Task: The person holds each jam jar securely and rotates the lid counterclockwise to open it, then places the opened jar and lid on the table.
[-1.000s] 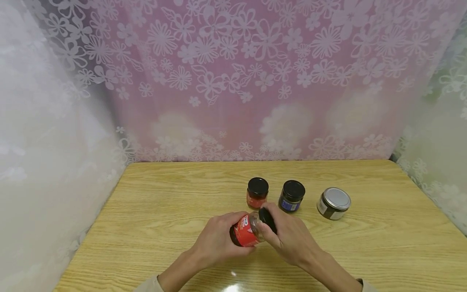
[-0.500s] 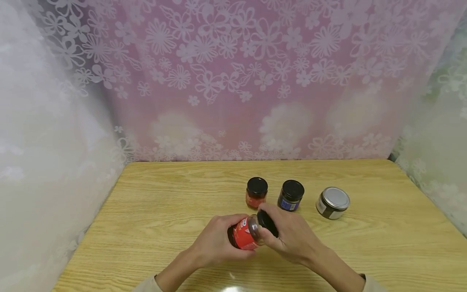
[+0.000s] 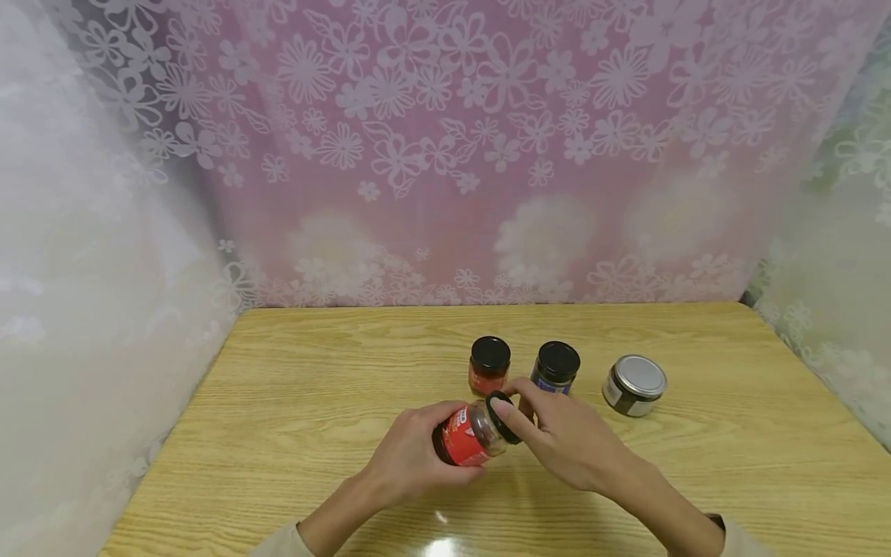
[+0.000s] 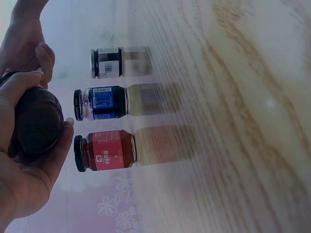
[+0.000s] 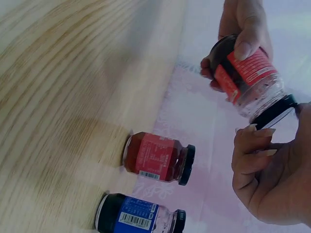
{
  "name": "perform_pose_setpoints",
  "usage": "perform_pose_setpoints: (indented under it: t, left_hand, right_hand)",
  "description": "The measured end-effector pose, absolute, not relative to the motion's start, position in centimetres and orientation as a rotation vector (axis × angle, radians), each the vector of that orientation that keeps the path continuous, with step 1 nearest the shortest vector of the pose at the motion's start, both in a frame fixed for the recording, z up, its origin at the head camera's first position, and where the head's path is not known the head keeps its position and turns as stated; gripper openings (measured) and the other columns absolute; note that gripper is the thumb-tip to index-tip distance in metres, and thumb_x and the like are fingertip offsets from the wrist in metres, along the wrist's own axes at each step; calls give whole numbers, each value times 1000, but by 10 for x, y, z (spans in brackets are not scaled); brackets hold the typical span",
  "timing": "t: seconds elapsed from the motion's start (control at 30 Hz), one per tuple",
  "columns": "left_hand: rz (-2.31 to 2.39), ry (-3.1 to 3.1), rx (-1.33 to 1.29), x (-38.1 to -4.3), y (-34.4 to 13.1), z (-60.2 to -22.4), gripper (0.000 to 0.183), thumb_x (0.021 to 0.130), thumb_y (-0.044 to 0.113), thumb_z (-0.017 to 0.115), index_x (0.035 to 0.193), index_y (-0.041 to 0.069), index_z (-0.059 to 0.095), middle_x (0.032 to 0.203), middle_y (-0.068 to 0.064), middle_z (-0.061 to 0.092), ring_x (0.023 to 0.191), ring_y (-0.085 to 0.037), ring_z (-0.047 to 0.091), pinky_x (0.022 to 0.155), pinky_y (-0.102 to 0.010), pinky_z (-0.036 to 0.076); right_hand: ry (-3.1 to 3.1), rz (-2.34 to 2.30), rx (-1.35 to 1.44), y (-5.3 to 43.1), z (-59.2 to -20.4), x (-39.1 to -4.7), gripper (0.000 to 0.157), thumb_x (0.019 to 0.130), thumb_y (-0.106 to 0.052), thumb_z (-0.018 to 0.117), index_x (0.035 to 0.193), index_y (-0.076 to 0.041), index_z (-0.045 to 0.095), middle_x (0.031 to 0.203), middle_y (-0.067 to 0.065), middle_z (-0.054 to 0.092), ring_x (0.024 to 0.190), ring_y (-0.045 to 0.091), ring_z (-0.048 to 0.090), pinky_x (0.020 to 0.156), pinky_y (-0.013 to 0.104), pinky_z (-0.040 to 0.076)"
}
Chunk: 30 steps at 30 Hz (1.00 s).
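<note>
My left hand (image 3: pixel 411 449) grips a glass jar (image 3: pixel 462 439) with a red label and dark contents, held tilted above the table. The upper glass near its neck looks clear. Its black lid (image 3: pixel 503 422) points up and right; whether it is loose I cannot tell. Thumb and fingers of my right hand (image 3: pixel 578 442) pinch this lid at its edge, seen closer as the lid (image 5: pixel 274 114) in the right wrist view. In the left wrist view the dark jar bottom (image 4: pixel 41 126) faces the camera, between the left thumb and fingers.
Behind the hands stand a red-labelled jar (image 3: pixel 489 365) with a black lid and a blue-labelled jar (image 3: pixel 557 362), partly covered by my right hand. Farther right is a low jar (image 3: pixel 636 385) with a silver lid. A flowered curtain (image 3: pixel 445 155) hangs behind the wooden table (image 3: pixel 334 363).
My right hand has shifted its fingers on the lid, now holding with the fingertips, palm farther from the jar. The left hand keeps its grip, and the jar's tilt has changed slightly.
</note>
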<state>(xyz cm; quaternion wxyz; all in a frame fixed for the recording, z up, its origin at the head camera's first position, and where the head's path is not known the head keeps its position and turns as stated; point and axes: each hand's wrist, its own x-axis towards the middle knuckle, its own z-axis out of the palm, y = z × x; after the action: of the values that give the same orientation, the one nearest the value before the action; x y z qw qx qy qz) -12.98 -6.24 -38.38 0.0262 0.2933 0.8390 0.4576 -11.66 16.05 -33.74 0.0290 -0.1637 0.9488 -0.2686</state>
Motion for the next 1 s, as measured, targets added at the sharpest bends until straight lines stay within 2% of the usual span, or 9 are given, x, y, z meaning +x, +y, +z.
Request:
perform_pose_setpoints:
  t: [0.1,0.33,0.6,0.67,0.77,0.87,1.0]
  left_hand:
    - [1384,2620,915,-130,-62,-383,58,72,34,84,121,12,61,101,7,65,82,-4,59,68,-20,51]
    - [1341,2662,1000,-130,-64,-387,56,72,31,84,120,13,63,104,5,66,84,-4,60,68,-17,50]
    - [1344,2636,1000,-130,-64,-387,55,70,32,84,119,15,64,100,8,66,79,-1,59,65,-16,50]
    - [1329,2637,987,-130,-64,-388,55,70,31,84,119,15,64,100,8,66,80,-1,59,65,-16,50]
    - [1305,2651,969,-130,-64,-389,55,70,31,84,119,14,64,100,8,66,80,-1,58,65,-16,49]
    - [1287,2670,955,-129,-64,-388,55,70,30,84,119,15,64,101,8,65,79,-1,58,65,-17,49]
    - [1257,2699,959,-130,-64,-388,55,70,30,84,119,15,64,102,7,65,79,-2,58,65,-17,49]
  right_hand:
    - [2903,-823,-488,159,-334,-116,40,96,-59,41,114,-28,57,71,-16,52,57,5,47,54,27,41]
    - [2707,-949,-650,167,-329,-119,39,94,-55,49,122,-28,54,69,-8,50,56,7,45,51,26,39]
    - [2605,-932,-841,179,-327,-126,39,93,-54,53,127,-35,49,81,-10,53,69,8,51,59,26,45]
    - [2548,-929,-830,181,-326,-127,44,92,-55,53,132,-37,46,88,-10,55,73,9,54,62,27,47]
    - [2436,-952,-734,187,-320,-126,53,94,-52,52,142,-39,35,108,-7,55,88,12,57,71,31,49]
    - [2382,-1006,-613,192,-315,-125,57,97,-47,50,148,-34,27,119,-2,52,95,16,59,76,37,50]
    - [2342,-1137,-526,190,-314,-126,53,98,-41,51,145,-22,35,113,6,56,87,21,62,72,39,52]
